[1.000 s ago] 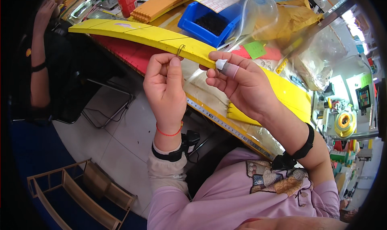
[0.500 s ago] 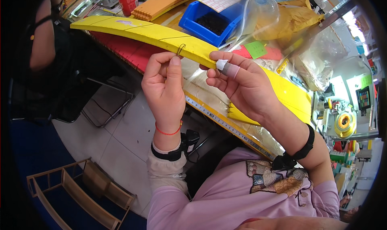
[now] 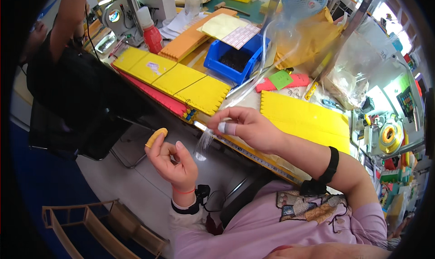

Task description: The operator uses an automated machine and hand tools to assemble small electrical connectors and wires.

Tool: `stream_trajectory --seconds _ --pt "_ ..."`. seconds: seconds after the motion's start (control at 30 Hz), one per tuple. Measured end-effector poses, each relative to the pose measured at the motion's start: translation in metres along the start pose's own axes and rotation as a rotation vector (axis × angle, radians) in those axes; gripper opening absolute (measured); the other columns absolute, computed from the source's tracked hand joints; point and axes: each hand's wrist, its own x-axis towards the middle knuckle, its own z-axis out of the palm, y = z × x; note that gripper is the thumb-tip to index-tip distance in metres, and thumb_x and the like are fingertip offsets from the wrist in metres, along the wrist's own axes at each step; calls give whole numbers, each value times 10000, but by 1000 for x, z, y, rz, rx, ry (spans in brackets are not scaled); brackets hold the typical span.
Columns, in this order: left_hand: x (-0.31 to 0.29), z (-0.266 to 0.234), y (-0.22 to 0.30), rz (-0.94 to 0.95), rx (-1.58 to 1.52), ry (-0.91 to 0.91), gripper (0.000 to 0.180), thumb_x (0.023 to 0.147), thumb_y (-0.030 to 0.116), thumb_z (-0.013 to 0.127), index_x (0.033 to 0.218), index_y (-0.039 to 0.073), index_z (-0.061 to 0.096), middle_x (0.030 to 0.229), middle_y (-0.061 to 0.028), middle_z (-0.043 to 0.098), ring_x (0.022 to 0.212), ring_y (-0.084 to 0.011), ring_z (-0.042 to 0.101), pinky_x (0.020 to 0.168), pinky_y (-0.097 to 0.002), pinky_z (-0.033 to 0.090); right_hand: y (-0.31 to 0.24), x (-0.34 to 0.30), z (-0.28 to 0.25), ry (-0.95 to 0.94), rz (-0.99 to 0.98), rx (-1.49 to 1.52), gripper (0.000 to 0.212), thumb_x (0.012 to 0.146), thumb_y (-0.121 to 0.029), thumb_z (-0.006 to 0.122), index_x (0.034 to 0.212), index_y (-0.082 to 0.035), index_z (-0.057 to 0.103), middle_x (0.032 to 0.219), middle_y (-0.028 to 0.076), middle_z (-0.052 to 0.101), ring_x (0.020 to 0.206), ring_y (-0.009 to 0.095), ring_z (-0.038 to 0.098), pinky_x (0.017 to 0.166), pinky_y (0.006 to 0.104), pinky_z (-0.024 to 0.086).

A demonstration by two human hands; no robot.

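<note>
“Left hand [image 3: 176, 166]: what is it doing?”

“Curled loosely, thumb and index finger apart, nothing visible in its grasp; a yellow cover [image 3: 156, 138] caps the index finger.”

“And around it?”

“Ahead of it, a notched yellow board [image 3: 186, 83] lies over a red board [image 3: 170, 102]. To its right hang fine pale strands [image 3: 205, 142], blurred, seemingly pinched between thumb and finger of the right hand [image 3: 249, 129], which is near the board's notched end. White wrap [image 3: 230, 129] covers one digit there.”

“What could go wrong?”

“Strands that light could slip from a loose pinch, or drift in a draught, to the floor [image 3: 122, 186]. Swung too close, they might snag on the notches. The wrap may dull touch, so a slip could pass unfelt.”

“Further right?”

“Ahead of the right hand, a blue bin [image 3: 226, 73] of dark stuff [image 3: 235, 58]; to its right, a second yellow board [image 3: 308, 116], which the forearm could nudge if lowered.”
</note>
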Motion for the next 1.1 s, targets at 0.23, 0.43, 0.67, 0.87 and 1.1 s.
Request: stream_trajectory --seconds 0.23,0.43,0.67,0.87,1.1 --pt "8 25 10 273 -75 14 356 920 -9 492 1253 -68 381 976 -155 592 778 -139 488 804 -237 393 -37 -90 -29 -19 -66 -526 271 863 -14 571 1128 -47 610 1251 98 575 1238 211 523 986 350 454" --pt "-29 57 51 247 -397 -308 313 858 -98 562 1143 -40 447 979 -141 519 776 -161 541 680 -252 447 -51 -224 -77 -98 -16 -812 310 857 -100 553 1154 -21 593 1085 142 654 1003 273 644 873 393 511" --pt "-23 95 70 -373 -858 -622 236 964 291 576 901 64 578 837 -71 606 690 -175 564 617 -304 468 -12 -368 -87 228 14 -715 332 851 -107 592 1174 -31 578 1112 139 612 1016 292 619 889 392 489" --pt "53 84 215 -244 -2073 -800 573 910 572 576 606 119 401 449 58 317 351 -29 312 343 -203 172 50 -436 -96 370 -215 -657 319 841 -87 586 1152 -13 579 1024 156 629 966 287 630 830 397 497" --pt "-49 209 257 359 -310 -1625 336 848 326 712 933 7 652 767 -100 617 581 -173 556 563 -312 443 105 -484 -125 1032 -66 -1024 222 832 -98 622 1051 -59 623 944 95 647 856 292 634 750 387 504"
